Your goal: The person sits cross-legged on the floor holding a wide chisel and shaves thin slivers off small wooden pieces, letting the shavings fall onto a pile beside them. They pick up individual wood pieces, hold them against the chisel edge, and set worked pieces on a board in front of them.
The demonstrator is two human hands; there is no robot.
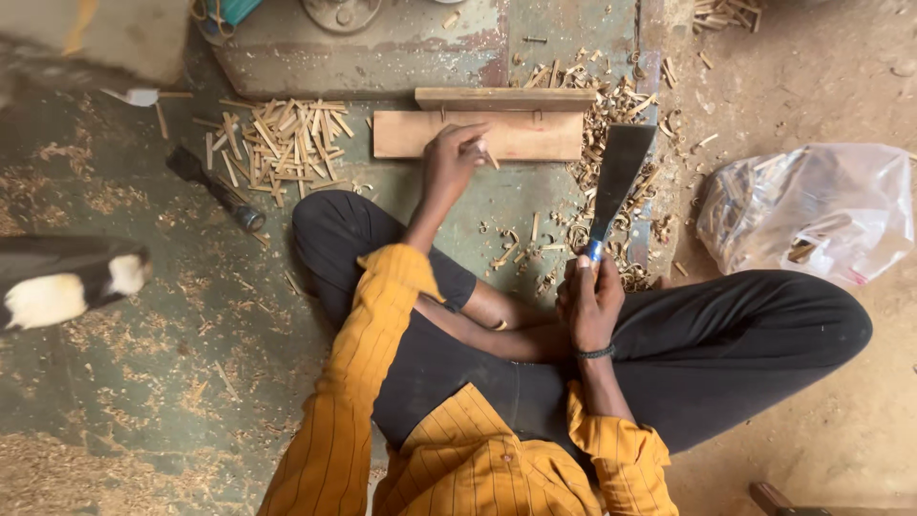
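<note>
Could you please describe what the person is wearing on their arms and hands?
Both arms wear loose mustard-yellow sleeves with thin dark stripes. The left hand and right hand are bare, without gloves. A dark beaded bracelet circles the right wrist.

Floor-level woodworking shop, hand-tool work.
Evidence: worn green-painted concrete floor covered in sawdust, wood shavings heaped round a wooden chopping block, pile of split wooden sticks, broad cleaver-type blade, plastic bag of wood pieces on bare dirt, metal machine base at top.
</note>
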